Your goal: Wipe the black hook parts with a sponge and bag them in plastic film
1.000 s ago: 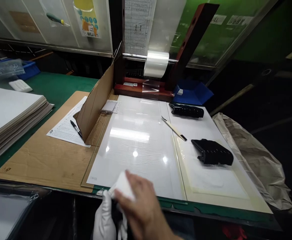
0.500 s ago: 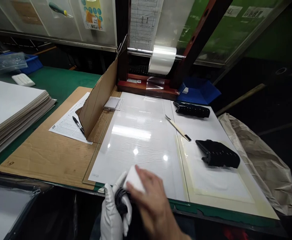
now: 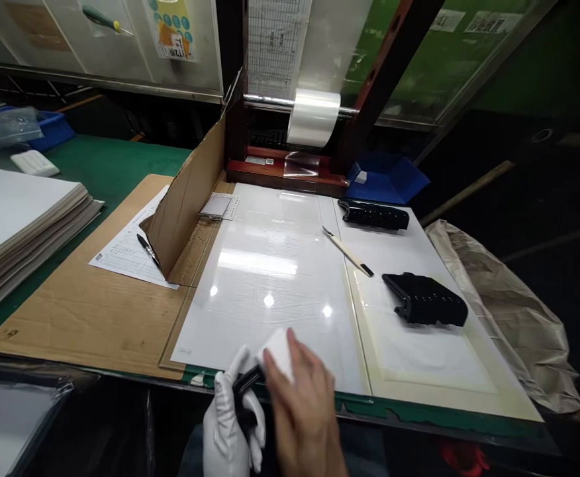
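Observation:
My left hand (image 3: pixel 230 417), in a white glove, grips a glossy black plastic part (image 3: pixel 248 380) at the table's front edge; the part's lower end is lost in the dark and behind my fingers. In my bare right hand (image 3: pixel 304 397) is a folded white wiping cloth (image 3: pixel 279 351), pinched between thumb and fingers and held against or close beside the black part. Beyond both hands lies a clear-covered white work surface (image 3: pixel 250 318). Two similar black parts rest to the right, one near (image 3: pixel 426 299) and one farther back (image 3: pixel 375 214).
A craft knife (image 3: pixel 347 250) lies right of centre. A film roll (image 3: pixel 314 118) hangs on a rod at the back. Left are a standing cardboard flap (image 3: pixel 185 199), a pen (image 3: pixel 147 249) on a paper form and a sheet stack (image 3: pixel 26 212). A blue bin (image 3: pixel 389 179) stands back right.
My right hand has turned more upright and shifted slightly right with the cloth. More of the black part in my left hand shows. The whole view has shifted a little.

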The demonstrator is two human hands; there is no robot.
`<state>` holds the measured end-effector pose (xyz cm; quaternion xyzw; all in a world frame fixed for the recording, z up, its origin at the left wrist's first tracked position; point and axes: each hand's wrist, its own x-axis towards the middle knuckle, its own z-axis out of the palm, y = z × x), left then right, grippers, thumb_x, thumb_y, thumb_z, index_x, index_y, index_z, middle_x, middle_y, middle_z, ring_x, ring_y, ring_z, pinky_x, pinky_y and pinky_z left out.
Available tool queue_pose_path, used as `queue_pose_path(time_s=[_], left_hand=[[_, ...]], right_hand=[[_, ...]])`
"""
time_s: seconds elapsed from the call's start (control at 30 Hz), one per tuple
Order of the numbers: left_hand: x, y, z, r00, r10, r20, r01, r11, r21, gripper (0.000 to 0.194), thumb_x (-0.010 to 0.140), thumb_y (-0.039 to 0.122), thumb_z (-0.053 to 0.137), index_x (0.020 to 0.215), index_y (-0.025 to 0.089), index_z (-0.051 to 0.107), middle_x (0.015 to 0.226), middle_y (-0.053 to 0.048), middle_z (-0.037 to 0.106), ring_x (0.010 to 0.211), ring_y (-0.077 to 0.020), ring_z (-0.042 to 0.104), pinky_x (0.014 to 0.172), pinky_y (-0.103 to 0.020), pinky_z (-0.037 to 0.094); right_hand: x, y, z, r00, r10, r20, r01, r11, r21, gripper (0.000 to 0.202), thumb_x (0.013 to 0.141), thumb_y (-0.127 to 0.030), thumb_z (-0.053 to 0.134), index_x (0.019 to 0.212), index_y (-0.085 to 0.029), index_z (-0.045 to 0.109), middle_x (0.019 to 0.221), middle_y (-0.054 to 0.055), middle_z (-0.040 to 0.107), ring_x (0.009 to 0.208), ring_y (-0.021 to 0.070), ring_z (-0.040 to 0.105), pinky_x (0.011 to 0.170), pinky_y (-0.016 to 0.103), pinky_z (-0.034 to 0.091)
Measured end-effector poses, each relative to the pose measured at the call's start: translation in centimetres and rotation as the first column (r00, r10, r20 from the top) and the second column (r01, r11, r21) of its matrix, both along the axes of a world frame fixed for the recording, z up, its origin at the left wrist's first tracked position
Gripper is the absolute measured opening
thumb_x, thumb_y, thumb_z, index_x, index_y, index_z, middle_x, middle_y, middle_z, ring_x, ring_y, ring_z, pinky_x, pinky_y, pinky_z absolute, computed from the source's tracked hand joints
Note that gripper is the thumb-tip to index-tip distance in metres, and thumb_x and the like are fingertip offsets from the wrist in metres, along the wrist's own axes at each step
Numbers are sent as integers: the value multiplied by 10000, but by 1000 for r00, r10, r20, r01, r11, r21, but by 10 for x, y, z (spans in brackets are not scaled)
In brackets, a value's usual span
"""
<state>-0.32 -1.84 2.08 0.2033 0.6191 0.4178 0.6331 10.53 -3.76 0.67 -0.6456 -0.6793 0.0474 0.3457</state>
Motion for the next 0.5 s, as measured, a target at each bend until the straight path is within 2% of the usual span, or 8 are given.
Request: queue_pose_path(time_s=[0.07, 0.13, 0.23, 0.3, 0.33, 0.4, 0.43, 0.5], left_hand=[[-2, 0, -5, 999, -17, -44, 19, 998, 61, 817, 800, 782, 604, 1328, 164, 680, 636, -32, 720, 525, -179, 663, 474, -245, 535], [-2, 0, -8, 995, -63, -83, 68, 996, 62, 811, 810, 761, 612, 1365, 169, 642, 581, -3, 680, 441, -151, 597, 412, -228, 492], [-4, 2, -4, 984, -160, -83, 160, 987, -4, 844, 865, 773, 508, 1427, 145, 546, 445, 66, 535, 281, -80, 375, 290, -160, 299], [-11, 6, 5, 977, -208, -50, 207, 978, -19, 826, 873, 778, 482, 1378, 132, 584, 425, 64, 519, 263, -64, 334, 285, -145, 263], [-17, 10, 11, 973, -226, -43, 226, 974, -11, 792, 872, 765, 501, 1334, 134, 627, 433, 48, 542, 276, -70, 372, 296, -147, 297], [-29, 17, 25, 964, -263, -47, 264, 964, 24, 675, 845, 702, 615, 1233, 159, 719, 553, -26, 671, 443, -128, 600, 422, -166, 482], [-35, 20, 31, 957, -285, -50, 287, 957, 45, 607, 807, 652, 701, 1174, 173, 758, 666, -67, 738, 622, -179, 708, 559, -196, 573], [-44, 25, 42, 943, -327, -64, 331, 940, 77, 487, 704, 544, 840, 1053, 205, 811, 854, -106, 793, 947, -281, 753, 816, -303, 625]], right_hand=[[-1, 0, -3, 999, 31, -9, -31, 998, 55, 598, 933, -11, 432, 1432, -310, 570, 1624, 123, 386, 1380, 341, 461, 912, 520, 501], [5, 1, -4, 1000, 19, -11, -19, 999, 41, 592, 950, -24, 420, 1434, -328, 573, 1614, 120, 406, 1367, 342, 477, 914, 543, 505], [28, 5, 5, 995, -56, -86, 47, 993, -106, 487, 1016, -152, 448, 1417, -391, 587, 1591, 99, 446, 1379, 354, 486, 950, 608, 510], [45, 6, 18, 953, -104, -284, 23, 961, -275, 403, 1034, -312, 505, 1418, -410, 580, 1577, 73, 470, 1413, 343, 475, 1017, 608, 505], [52, 7, 27, 900, -135, -414, -37, 924, -380, 393, 1030, -392, 526, 1419, -402, 580, 1555, 64, 501, 1422, 330, 478, 1056, 585, 497], [62, 8, 44, 738, -188, -648, -251, 815, -522, 430, 1002, -510, 563, 1399, -352, 612, 1462, 68, 603, 1382, 312, 538, 1083, 518, 504], [65, 9, 51, 651, -195, -733, -366, 765, -529, 437, 986, -541, 582, 1360, -326, 652, 1393, 76, 658, 1328, 311, 592, 1064, 492, 524], [66, 11, 62, 514, -160, -843, -542, 701, -463, 441, 949, -567, 632, 1274, -283, 721, 1270, 88, 732, 1208, 315, 679, 1013, 460, 561]])
